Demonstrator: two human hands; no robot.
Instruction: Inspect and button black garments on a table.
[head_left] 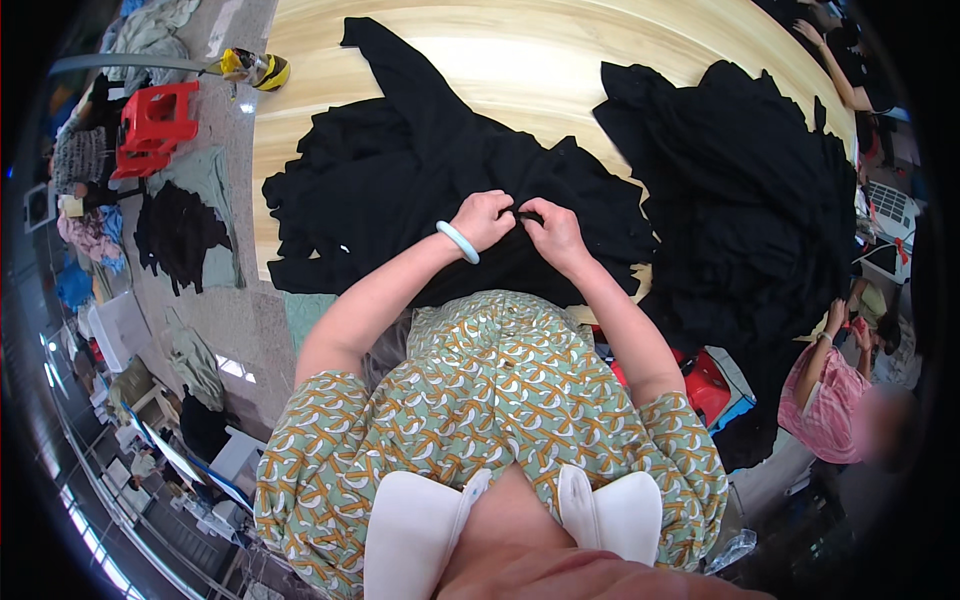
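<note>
A pile of black knit garments (400,170) lies across the table in front of me, one sleeve stretched toward the far left. Over its near middle, my left hand (484,220), with a pale bangle on the wrist, is closed with fingertips pinching a bit of the black cloth. Close beside it on the right, my right hand (552,234) pinches the same cloth between thumb and finger. A small fold of fabric shows between the two hands; any finer detail there is too dark to make out.
A second black garment heap (740,200) covers the table's right side and hangs over its edge. The wooden table (530,50) shows beyond. Red stools (155,125) stand on the floor at left, near dark cloth (185,235). A person in pink (830,390) sits at right.
</note>
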